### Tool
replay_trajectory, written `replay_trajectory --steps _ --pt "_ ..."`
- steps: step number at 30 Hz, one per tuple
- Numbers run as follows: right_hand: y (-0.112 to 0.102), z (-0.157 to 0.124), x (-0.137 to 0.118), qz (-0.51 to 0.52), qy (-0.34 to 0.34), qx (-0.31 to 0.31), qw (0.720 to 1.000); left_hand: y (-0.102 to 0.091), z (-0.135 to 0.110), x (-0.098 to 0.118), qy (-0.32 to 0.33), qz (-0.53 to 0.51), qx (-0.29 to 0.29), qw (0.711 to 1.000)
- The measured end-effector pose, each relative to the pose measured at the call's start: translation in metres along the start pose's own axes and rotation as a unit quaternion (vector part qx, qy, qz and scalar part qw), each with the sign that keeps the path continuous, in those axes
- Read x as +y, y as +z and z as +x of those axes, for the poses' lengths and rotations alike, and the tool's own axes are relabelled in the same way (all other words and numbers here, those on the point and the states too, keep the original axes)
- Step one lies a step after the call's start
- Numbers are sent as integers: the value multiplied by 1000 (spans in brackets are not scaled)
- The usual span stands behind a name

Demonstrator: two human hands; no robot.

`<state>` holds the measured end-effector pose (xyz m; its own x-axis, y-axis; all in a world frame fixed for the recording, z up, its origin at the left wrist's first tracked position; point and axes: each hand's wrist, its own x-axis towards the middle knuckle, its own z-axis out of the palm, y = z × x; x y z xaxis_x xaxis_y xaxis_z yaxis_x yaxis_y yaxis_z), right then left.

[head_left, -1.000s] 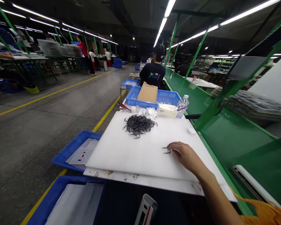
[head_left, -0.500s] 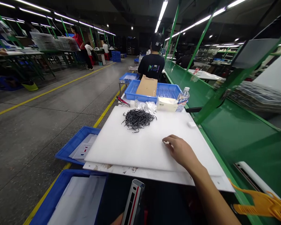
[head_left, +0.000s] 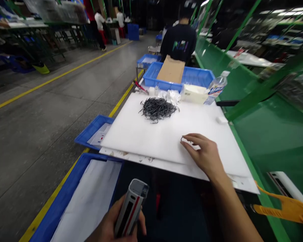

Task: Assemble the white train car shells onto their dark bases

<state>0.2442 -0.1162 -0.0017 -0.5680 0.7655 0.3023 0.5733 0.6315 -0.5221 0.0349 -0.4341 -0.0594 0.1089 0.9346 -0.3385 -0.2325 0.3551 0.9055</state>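
My left hand [head_left: 111, 227] rises at the bottom of the view, shut around a grey handheld tool with a red stripe [head_left: 130, 209], its exact kind unclear. My right hand [head_left: 203, 154] rests on a white plastic board [head_left: 141, 134]. Its fingertips touch a small bent piece of dark wire [head_left: 183, 138], partly hidden under them. Whether they grip it, I cannot tell. Farther up the board lies a loose heap of dark wire pieces [head_left: 158, 109], well away from both hands.
A blue crate [head_left: 91, 132] and a blue bin [head_left: 65, 181] stand left of the board. Beyond it are a blue tray with cardboard [head_left: 176, 72], a white box [head_left: 194, 94] and a water bottle [head_left: 217, 88]. A co-worker [head_left: 179, 43] sits past them. Green bench panels run along the right.
My left hand has come up into view with the grey tool. My right hand has slid over the small wire piece, and the whole view has tilted downward.
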Motion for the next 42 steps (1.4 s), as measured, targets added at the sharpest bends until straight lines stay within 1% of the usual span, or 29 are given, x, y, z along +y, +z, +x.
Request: replay_trajectory --steps 2,3,5,7,9,12,15,18,21,27,31,36,40,42 --pt "-7 -20 -16 110 -11 14 994 4 -7 5 32 46 20 998" --pt "-10 -33 -25 148 -25 -1 989 5 -9 7 35 90 33 995" --pt "-13 -63 -44 203 -50 -70 975 10 -14 13 22 189 57 980" --pt "-13 -95 -60 254 -55 -129 957 16 -16 18 4 258 66 964" --pt "-11 -122 -70 280 -63 -155 945 23 -17 22 -8 290 71 954" --pt "-9 -146 -75 283 -92 -145 944 34 -11 26 6 304 52 951" --pt "-12 -153 -74 303 -102 -136 938 42 -4 29 39 310 34 950" --pt "-15 -153 -76 324 -133 -128 928 49 0 30 55 315 34 947" --pt "-15 -152 -78 327 -163 -115 924 56 0 32 67 308 40 948" --pt "-13 -158 -78 337 -177 -116 917 65 7 34 100 273 27 956" --pt "-13 -164 -80 325 -174 -109 923 69 11 33 123 273 40 953" --pt "-11 -168 -77 298 -184 -102 931 72 12 31 122 278 44 952" --pt "-7 -171 -73 252 -222 -74 939 72 12 29 119 288 57 948" --pt "-6 -174 -72 237 -242 -77 938 72 12 29 116 284 61 950"
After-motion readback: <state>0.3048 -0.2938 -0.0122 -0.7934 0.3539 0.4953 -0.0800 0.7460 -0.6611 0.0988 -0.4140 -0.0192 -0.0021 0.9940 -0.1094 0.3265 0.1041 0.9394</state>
